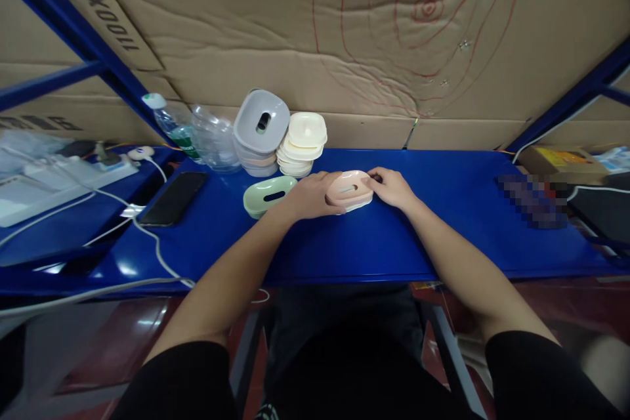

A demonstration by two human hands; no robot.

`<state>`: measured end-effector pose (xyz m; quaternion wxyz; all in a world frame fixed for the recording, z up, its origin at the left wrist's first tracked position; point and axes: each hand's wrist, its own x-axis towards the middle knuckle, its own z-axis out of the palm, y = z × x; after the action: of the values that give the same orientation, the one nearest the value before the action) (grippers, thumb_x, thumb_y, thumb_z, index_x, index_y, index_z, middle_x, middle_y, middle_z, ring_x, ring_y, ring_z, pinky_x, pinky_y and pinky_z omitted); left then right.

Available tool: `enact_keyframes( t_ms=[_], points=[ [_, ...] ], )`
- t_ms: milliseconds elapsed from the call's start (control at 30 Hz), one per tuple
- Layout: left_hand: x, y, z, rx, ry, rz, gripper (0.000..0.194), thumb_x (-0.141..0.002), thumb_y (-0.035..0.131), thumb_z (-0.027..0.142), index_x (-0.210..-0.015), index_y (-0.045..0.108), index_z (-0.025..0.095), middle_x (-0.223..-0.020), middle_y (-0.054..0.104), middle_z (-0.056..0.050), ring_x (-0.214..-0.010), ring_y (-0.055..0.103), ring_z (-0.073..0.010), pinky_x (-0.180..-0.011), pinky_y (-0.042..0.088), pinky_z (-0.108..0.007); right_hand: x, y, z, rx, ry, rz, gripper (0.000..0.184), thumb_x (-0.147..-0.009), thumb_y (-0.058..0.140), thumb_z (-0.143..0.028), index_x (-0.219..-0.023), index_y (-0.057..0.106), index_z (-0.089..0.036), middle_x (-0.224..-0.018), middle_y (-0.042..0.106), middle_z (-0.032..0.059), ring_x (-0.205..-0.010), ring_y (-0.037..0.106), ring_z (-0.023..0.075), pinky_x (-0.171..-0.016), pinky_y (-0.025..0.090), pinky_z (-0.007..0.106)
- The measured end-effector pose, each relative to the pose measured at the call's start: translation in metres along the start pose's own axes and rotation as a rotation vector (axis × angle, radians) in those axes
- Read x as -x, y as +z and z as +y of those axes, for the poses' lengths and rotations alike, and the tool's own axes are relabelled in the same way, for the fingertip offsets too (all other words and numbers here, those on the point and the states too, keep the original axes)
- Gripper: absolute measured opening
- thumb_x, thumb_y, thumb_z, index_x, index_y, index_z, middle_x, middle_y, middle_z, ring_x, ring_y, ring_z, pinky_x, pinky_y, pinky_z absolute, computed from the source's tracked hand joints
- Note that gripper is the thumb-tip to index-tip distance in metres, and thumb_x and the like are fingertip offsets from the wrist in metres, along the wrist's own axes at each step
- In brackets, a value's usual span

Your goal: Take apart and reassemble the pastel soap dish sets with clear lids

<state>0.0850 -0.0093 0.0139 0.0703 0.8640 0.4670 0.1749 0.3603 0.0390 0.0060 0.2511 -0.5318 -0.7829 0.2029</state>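
Observation:
Between my hands, low over the blue table or resting on it, is a pink soap dish (350,188) with a slot in its middle and a white layer beneath. My left hand (312,197) wraps its left end, thumb along the near side. My right hand (392,188) grips the right end with curled fingers, partly hidden from view. A green slotted soap dish (258,199) lies just left of my left hand. Behind it stand a stack of grey dishes (261,119), with a pinkish layer low down, and a stack of cream pieces (308,128).
Clear plastic bottles (184,134) stand left of the stacks. A black phone (174,198) lies on the blue table (335,252), with white cables (155,243) crossing its left side. Cardboard (275,26) walls the back. A blurred-out item (534,200) and a box (564,164) are at right.

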Motion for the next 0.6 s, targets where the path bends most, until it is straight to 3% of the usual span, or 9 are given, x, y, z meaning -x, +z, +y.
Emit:
enact_keyframes(
  t_ms=[133,333,600],
  points=[
    [0.004,0.001,-0.009,-0.028,-0.033,0.02,0.11,-0.069,0.08,0.075,-0.159,0.048,0.021,-0.137,0.069,-0.019,-0.121,0.067,-0.0404,-0.103,0.05,-0.05,0.0,0.002,0.002,-0.028,-0.071,0.02,0.036,-0.096,0.066,-0.05,-0.117,0.078,-0.022,-0.099,0.082,0.0081,-0.088,0.075,0.0272,-0.081,0.054,0.04],
    [0.003,0.014,-0.018,-0.042,-0.057,-0.034,0.115,-0.062,0.077,0.085,-0.152,0.056,0.016,-0.122,0.073,-0.021,-0.112,0.068,-0.0417,-0.1,0.049,-0.049,-0.001,0.004,0.0,-0.084,-0.185,-0.06,0.035,-0.102,0.057,-0.042,-0.122,0.076,-0.022,-0.115,0.081,0.0091,-0.1,0.073,0.0268,-0.092,0.055,0.042],
    [0.005,0.011,-0.004,-0.087,-0.08,-0.129,0.119,-0.07,0.079,0.077,-0.162,0.043,0.01,-0.154,0.054,-0.031,-0.138,0.054,-0.0493,-0.113,0.042,-0.058,0.0,0.005,0.003,0.012,-0.273,-0.121,0.043,-0.101,0.057,-0.039,-0.138,0.069,-0.021,-0.139,0.073,0.0124,-0.127,0.068,0.0321,-0.112,0.05,0.05]
  ],
)
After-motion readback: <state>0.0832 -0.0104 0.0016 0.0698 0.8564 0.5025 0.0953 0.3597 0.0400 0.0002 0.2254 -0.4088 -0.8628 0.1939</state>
